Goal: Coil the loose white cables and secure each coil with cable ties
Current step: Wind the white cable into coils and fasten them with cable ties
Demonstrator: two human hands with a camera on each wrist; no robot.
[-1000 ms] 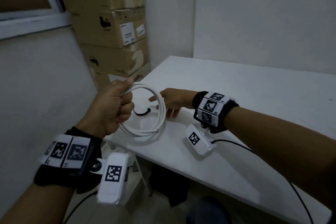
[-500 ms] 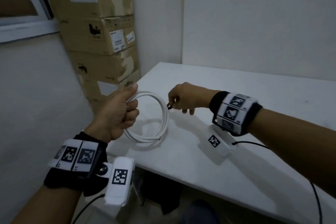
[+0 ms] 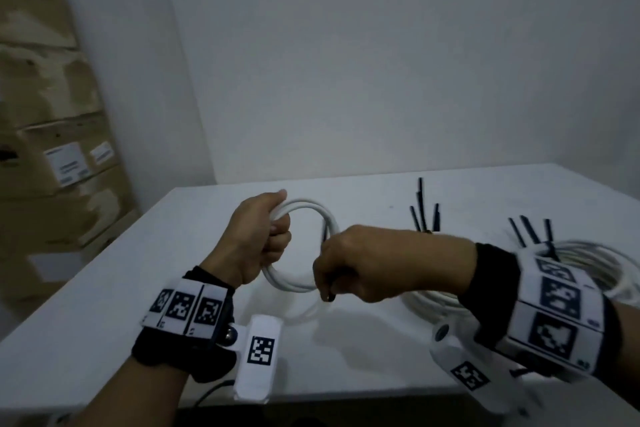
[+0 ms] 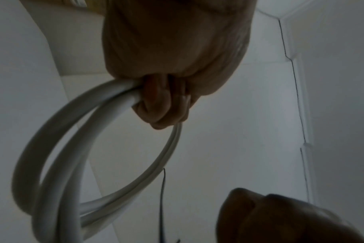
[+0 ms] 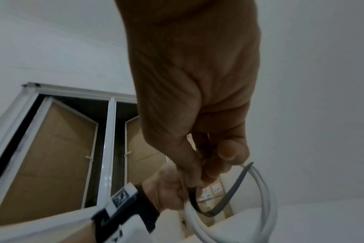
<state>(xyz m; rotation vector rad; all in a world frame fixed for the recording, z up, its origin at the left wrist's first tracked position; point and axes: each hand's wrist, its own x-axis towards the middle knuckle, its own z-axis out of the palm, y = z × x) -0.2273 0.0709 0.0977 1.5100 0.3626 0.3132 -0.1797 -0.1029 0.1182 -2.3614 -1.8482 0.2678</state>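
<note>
My left hand (image 3: 266,239) grips a small coil of white cable (image 3: 313,206) upright above the white table (image 3: 104,305); the wrist view shows the coil (image 4: 58,164) hanging from my fist (image 4: 168,105). My right hand (image 3: 346,267) pinches a black cable tie (image 5: 229,194) at the coil's right side. The tie bends in a loop against the cable (image 5: 264,189); its end (image 3: 329,297) pokes out below my fingers. Whether the tie goes around the coil I cannot tell.
Several black cable ties (image 3: 424,208) lie on the table behind my right hand. A larger white cable coil (image 3: 588,260) with black ties lies at the right. Cardboard boxes (image 3: 52,149) are stacked left of the table by the wall.
My right hand picked the black tie up from the table and brought it to the coil's right side. The head view swung right, showing the spare ties and the larger coil.
</note>
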